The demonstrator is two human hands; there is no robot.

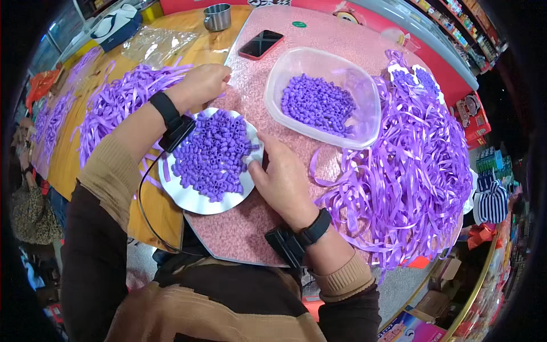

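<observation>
A white scalloped plate (225, 206) heaped with small purple tube beads (213, 151) lies in front of me at the table's near side. At its right rim, my right hand (279, 171) is closed, thumb and forefinger curled beside the beads; what they grip is hidden. Beyond the plate's far left edge, my left hand (205, 85) has its fingers bent together, and I cannot make out what is in them. Left of that hand lies a pile of purple ribbons (114, 108). Dark straps with black boxes circle both wrists.
A clear plastic tub (373, 114) of purple beads stands right of centre. Beyond it, a large heap of purple ribbons (404, 182) covers the right side. A phone (261, 44), a metal mug (217, 17) and a clear plastic bag (156, 45) lie farther back. A thin cable (142, 194) hangs from the left wrist.
</observation>
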